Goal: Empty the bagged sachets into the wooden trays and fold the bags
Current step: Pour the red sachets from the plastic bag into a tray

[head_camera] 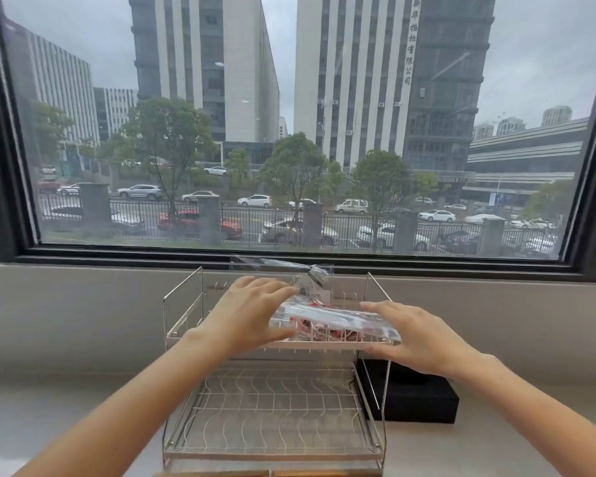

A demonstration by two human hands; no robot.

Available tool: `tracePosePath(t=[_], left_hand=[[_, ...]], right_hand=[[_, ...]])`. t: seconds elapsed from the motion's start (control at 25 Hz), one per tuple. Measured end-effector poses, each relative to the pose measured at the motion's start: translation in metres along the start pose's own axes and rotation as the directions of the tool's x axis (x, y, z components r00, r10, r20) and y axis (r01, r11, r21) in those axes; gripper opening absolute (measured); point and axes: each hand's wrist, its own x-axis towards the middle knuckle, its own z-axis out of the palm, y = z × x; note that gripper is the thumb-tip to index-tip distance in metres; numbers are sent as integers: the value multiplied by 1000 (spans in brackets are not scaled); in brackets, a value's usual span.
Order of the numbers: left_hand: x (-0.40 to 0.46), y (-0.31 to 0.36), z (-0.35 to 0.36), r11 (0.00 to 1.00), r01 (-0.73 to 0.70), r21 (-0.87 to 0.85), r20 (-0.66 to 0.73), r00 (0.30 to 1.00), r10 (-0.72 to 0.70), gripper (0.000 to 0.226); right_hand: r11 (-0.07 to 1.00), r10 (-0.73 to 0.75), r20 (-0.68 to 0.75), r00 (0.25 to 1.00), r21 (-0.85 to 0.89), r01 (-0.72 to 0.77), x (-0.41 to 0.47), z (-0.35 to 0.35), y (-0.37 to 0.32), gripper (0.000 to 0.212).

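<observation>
While the left hand point(252, 315) and right hand point(424, 339) grip its ends, the sachet bag point(334, 321) lies lengthwise left-to-right.

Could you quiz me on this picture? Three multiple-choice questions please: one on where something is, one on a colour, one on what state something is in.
1. Where is the bag?
A. on the rack's top tier
B. on the bottom tier
C. on the black box

2. What colour is the box right of the rack?
A. white
B. black
C. red

3. How is the bag held?
A. by one hand
B. by neither hand
C. between both hands

Answers: 1 A, it lies over the upper shelf. 2 B, the box is plainly black. 3 C, the left hand and right hand grip its two ends.
</observation>
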Motion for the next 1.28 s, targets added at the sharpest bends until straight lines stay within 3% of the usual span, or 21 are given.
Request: tracePosePath(t=[0.16, 0.36, 0.72, 1.04, 1.28], left_hand=[[2, -6, 18, 998, 20, 55, -5, 1000, -20, 49], [6, -18, 31, 987, 157, -19, -116, 981, -158, 29], [35, -35, -2, 968, 216, -125, -140, 962, -233, 28], [73, -50, -52, 970, 227, -90, -254, 936, -242, 27], [83, -51, -93, 963, 194, -186, -431, 865, -258, 25]], right_hand=[[997, 76, -19, 997, -3, -76, 4, 14, 9, 48], [985, 173, -136, 976, 18, -172, 12, 20, 17, 23], [959, 260, -259, 930, 178, -218, 44, -15, 21, 25], [968, 212, -379, 901, 208, -141, 80, -64, 23, 26], [958, 177, -546, 819, 287, -15, 93, -104, 18, 22]])
